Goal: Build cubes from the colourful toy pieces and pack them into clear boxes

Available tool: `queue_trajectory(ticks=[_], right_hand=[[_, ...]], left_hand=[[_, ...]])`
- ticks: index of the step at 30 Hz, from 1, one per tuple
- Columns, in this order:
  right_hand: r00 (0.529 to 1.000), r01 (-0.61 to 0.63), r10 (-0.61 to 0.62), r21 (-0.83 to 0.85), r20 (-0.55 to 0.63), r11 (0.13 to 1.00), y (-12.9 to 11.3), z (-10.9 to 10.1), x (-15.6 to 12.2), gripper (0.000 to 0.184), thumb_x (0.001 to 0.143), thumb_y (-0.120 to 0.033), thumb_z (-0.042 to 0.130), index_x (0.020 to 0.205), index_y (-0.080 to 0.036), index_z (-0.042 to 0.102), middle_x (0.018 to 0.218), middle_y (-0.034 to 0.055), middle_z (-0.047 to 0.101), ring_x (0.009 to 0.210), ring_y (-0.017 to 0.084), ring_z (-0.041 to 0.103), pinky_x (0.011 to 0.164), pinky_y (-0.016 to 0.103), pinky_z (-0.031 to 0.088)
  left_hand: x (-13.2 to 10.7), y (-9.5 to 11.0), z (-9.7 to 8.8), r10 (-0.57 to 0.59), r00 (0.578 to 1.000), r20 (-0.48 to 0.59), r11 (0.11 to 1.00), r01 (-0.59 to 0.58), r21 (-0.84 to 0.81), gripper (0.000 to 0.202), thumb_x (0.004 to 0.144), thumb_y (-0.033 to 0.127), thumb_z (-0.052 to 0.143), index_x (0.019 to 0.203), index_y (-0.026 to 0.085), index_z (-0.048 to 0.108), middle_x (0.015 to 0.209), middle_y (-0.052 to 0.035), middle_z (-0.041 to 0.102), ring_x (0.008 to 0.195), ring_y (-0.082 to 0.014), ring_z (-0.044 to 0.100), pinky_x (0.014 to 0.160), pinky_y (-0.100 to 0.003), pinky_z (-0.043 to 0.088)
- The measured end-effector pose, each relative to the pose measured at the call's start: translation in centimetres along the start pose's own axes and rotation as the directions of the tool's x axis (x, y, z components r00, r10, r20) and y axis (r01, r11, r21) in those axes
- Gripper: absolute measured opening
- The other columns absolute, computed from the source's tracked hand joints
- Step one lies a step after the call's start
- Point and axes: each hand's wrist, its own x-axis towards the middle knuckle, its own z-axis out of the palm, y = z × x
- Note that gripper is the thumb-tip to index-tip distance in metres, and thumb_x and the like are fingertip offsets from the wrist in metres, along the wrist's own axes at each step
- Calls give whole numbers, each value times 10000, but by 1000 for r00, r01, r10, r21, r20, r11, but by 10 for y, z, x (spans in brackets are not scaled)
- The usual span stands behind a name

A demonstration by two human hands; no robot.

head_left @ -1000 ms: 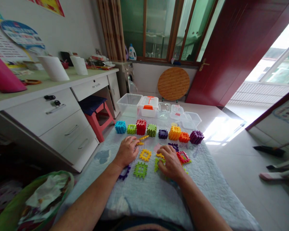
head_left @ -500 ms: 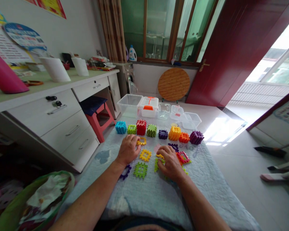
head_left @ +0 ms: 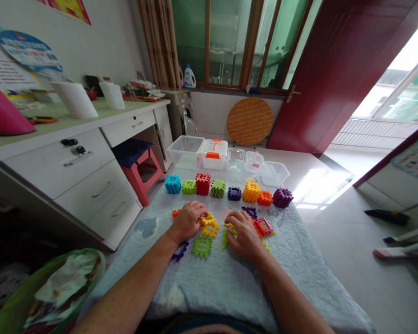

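Note:
My left hand (head_left: pixel 188 220) is closed on a small yellow puzzle piece (head_left: pixel 207 217), which it holds against a second yellow square piece (head_left: pixel 212 228) lying on the pale blue quilt (head_left: pixel 216 283). My right hand (head_left: pixel 243 234) rests curled on the quilt with a thin yellow piece (head_left: pixel 230 226) at its fingertips, beside a green piece (head_left: pixel 226 237). Loose flat pieces lie around both hands: a green one (head_left: pixel 202 246), a purple one (head_left: pixel 179 253), an orange one (head_left: pixel 175 214) and a red-framed one (head_left: pixel 264 227). A row of built cubes runs behind, from the blue cube (head_left: pixel 173 184) to the purple cube (head_left: pixel 283 198).
Clear plastic boxes (head_left: pixel 186 149) and an orange-latched box (head_left: pixel 212 154) stand behind the cubes. A white drawer desk (head_left: pixel 73 167) and a red stool (head_left: pixel 139 174) are at the left. A green bag (head_left: pixel 48 292) sits at the lower left. Tiled floor (head_left: pixel 362 260) lies to the right.
My left hand has drawn the small yellow piece back toward me and onto the yellow square piece. An orange piece now shows left of that hand. My right hand has barely moved.

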Motion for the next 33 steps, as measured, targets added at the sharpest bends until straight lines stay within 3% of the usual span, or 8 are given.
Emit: queue_trajectory(ticks=[6,11,18,22,25,27,29,33], right_hand=[[999,11,-12,15,32,1000,-5,-1,1,166,813,-216,598,979,-209,586,1030,72,617,1011,245,487,888,402,402],[998,-6,4,38,68,999,-12,0,3,319,847,-413,615,1088,-210,567,1040,80,617,1025,248,498,909,401,402],[996,-26,15,129,86,991,-14,4,3,158,947,-339,451,994,-232,558,952,44,601,960,202,522,869,355,430],[998,-43,36,146,54,988,-13,5,3,140,913,-307,497,1015,-224,545,992,56,587,1015,217,504,910,375,421],[998,-62,61,120,10,991,-11,6,4,298,832,-278,590,1111,-202,517,1119,90,563,1096,246,467,967,407,392],[997,-70,72,84,-13,994,-9,8,4,432,792,-257,618,1197,-184,488,1186,109,539,1130,264,441,995,426,368],[997,-75,76,43,-19,996,-8,10,4,500,782,-241,611,1255,-172,466,1216,115,528,1145,271,422,1010,435,348],[995,-88,90,-46,35,995,-10,9,3,463,767,-220,591,1222,-182,516,1209,103,535,1131,272,415,999,430,340]], left_hand=[[-2,5,0,60,994,-87,997,-63,-44,334,718,0,535,979,186,628,940,-47,668,930,-207,558,847,-333,462],[-5,15,1,179,967,-180,983,-182,0,174,845,91,527,953,190,621,905,-48,663,867,-180,584,801,-309,480],[-7,32,4,352,912,-211,935,-352,38,163,870,126,533,983,195,628,934,-57,670,898,-176,598,828,-301,493],[-6,30,1,281,938,-204,960,-276,55,240,844,97,524,1044,194,613,994,-70,654,938,-188,593,851,-317,501],[-6,21,-6,172,958,-232,985,-166,43,334,775,27,504,1057,179,599,1030,-75,635,986,-189,575,902,-329,486],[-8,15,-11,105,969,-222,994,-100,32,310,720,9,505,954,179,615,1029,-71,623,999,-196,559,919,-340,473],[-10,10,-15,57,986,-157,998,-51,40,238,672,23,526,818,185,624,1027,-68,615,1010,-216,539,921,-365,462],[-12,7,-16,9,1000,-1,996,-8,84,154,639,62,554,678,190,630,1004,-64,615,1009,-247,513,903,-408,438]])
